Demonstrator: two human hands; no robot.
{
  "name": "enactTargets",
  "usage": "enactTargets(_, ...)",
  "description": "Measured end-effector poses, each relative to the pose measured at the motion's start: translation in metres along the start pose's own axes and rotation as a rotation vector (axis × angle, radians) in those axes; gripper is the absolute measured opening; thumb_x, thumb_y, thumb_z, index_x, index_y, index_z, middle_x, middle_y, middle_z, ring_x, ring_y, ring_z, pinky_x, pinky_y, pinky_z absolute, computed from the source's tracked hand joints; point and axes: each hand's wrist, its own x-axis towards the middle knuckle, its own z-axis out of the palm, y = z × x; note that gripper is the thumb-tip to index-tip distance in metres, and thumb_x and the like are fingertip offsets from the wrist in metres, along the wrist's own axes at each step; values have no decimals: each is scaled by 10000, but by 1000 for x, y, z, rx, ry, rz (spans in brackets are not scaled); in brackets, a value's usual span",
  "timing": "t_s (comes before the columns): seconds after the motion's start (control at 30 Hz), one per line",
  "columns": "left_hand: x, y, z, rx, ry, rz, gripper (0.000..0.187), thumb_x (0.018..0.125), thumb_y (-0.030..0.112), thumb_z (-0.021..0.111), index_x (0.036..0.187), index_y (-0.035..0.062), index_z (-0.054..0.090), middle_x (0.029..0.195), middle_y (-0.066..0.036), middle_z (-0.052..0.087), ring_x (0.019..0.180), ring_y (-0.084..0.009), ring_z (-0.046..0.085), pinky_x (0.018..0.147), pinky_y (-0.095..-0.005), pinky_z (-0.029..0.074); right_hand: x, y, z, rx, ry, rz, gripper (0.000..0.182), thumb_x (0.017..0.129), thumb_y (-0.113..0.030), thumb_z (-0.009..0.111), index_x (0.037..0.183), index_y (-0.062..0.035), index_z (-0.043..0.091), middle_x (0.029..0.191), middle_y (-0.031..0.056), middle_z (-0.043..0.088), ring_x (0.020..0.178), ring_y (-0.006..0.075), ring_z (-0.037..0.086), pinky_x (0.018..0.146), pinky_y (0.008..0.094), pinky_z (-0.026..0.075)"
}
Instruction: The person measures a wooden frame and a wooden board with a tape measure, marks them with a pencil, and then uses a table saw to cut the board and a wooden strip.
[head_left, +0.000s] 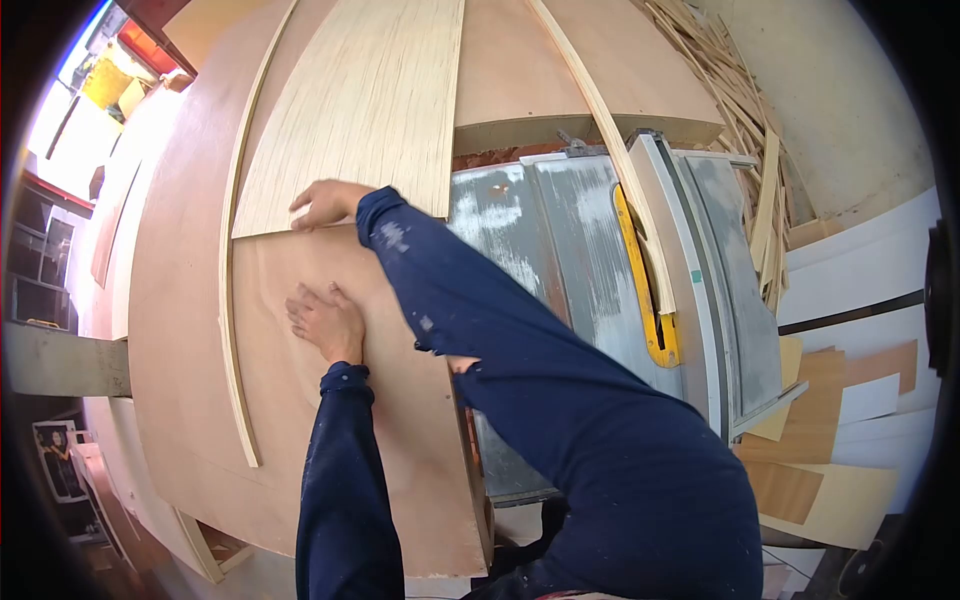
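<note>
My left hand (328, 322) lies palm down with spread fingers on the brown plywood tabletop (290, 400). Farther forward, my right hand (330, 203) rests at the near edge of a pale, grained wood panel (350, 110), its fingers apart and slightly bent. A long thin strip (227, 330) runs beside the panel's left edge. To the right, another narrow strip (600, 115) reaches over a grey metal saw table (580, 260), beside its yellow insert (645, 290). No blade can be made out there.
A metal fence (690, 260) stands right of the yellow insert. Behind it, many thin offcuts (740, 130) are piled against the wall. Loose boards (810, 430) lie at the lower right. A grey beam (70, 362) meets the tabletop's left side.
</note>
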Motion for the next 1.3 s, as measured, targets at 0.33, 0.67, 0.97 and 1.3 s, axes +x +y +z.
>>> enactTargets(0.33,-6,28,-22,193,-293,-95,621,949,408,428,1423,17,338,1488,-260,278,1418,-380,176,1112,-596,120,-199,167,-272,-770,311,1149,351,849,-245,573,1170,-133,657,1256,96,609,1179,273,566,965,524,405)
enactTargets(0.67,-2,29,-19,250,-288,-78,629,941,426,433,1431,45,336,1503,-243,250,1415,-361,189,1103,-591,137,-204,218,-280,-800,95,1116,287,748,-137,648,1018,-63,710,1092,163,675,1040,326,645,860,409,526)
enactTargets(0.97,-2,27,-19,243,-261,-43,614,938,434,433,1413,53,359,1472,-234,279,1397,-359,209,1071,-623,165,-253,203,-259,-891,196,845,207,810,-145,579,903,-3,697,916,244,675,881,404,662,774,467,531)
enactTargets(1.3,-2,25,-14,262,-265,-46,615,938,442,438,1417,66,352,1472,-221,282,1402,-347,194,1063,-620,173,-240,233,-252,-900,423,820,239,840,-154,509,876,4,685,924,239,679,889,406,664,780,469,532)
